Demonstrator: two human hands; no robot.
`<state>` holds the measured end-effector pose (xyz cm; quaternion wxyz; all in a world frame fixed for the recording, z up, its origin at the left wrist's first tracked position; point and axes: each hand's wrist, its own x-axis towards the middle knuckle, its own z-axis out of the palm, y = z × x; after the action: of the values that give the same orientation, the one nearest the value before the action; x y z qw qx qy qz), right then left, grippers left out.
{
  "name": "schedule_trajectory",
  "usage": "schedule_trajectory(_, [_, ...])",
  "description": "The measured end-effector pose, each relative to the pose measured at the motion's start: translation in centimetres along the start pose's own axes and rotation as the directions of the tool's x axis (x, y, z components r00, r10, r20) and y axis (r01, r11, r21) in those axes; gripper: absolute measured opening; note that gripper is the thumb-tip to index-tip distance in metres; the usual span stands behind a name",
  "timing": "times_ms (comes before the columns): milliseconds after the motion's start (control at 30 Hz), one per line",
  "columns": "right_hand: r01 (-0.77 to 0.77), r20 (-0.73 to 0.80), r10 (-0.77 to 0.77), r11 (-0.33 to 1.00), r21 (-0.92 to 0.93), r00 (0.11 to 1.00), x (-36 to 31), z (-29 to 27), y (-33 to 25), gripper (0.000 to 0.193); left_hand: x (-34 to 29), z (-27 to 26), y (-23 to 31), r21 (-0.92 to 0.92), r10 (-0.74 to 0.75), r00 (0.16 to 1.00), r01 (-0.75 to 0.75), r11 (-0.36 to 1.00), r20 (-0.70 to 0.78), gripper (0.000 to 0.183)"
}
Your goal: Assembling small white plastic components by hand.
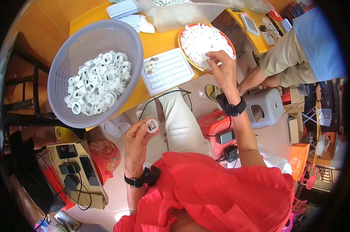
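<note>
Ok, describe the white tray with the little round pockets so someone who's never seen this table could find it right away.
Start at the big lavender basket full of white plastic rings on the yellow table. Just to its right, at the table's near edge, lies a flat white rectangular tray. Unlike the round orange-rimmed plate of loose white parts beside it, where the right hand reaches, it has rows of small round pockets, a few filled in one corner.

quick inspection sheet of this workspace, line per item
surface: yellow table, crowded.
job's things: small round white part with a metal centre, held up; orange tray of small white pieces; white grid tray, a few cells filled.
clutter: lilac basket of white rings overhanging the edge.
grippers: left hand grips the round part; right hand, fingers in the orange tray's pieces.
cables: black cable across the lap.
surroundings: grey stool, another person's sleeve.
</note>
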<state>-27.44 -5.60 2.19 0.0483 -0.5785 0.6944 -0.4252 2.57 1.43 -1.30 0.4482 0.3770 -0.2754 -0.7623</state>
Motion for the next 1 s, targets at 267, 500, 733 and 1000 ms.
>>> schedule_trajectory(267, [0.109,0.229,-0.063,0.975,-0.194,0.971,1.2,1.2,0.7,0.019,-0.1,0.3,-0.4,0.026,-0.006,1.0,0.006,1.0,0.012,0.023])
schedule_trajectory(500, [0.119,0.224,-0.091,0.986,-0.115,0.97,1.5,0.7,2.0,0.02,0.2,0.5,-0.5,0.035,-0.022,1.0,0.022,0.999,0.018,0.023])
schedule_trajectory(733, [-0.466,0.388,0.286,0.711,0.527,0.876,0.2,-1.1,-0.9,0.017,0.5,0.4,-0.8,0.05,-0.068,0.997,0.066,0.997,0.045,0.024])
schedule_trajectory(1000, [-0.57,0.568,0.171,0.487,0.662,0.805,-4.4,-0.1,-4.8,0.017,0.4,0.7,-0.2,0.011,-0.069,0.998,0.069,0.998,-0.001,0.024])
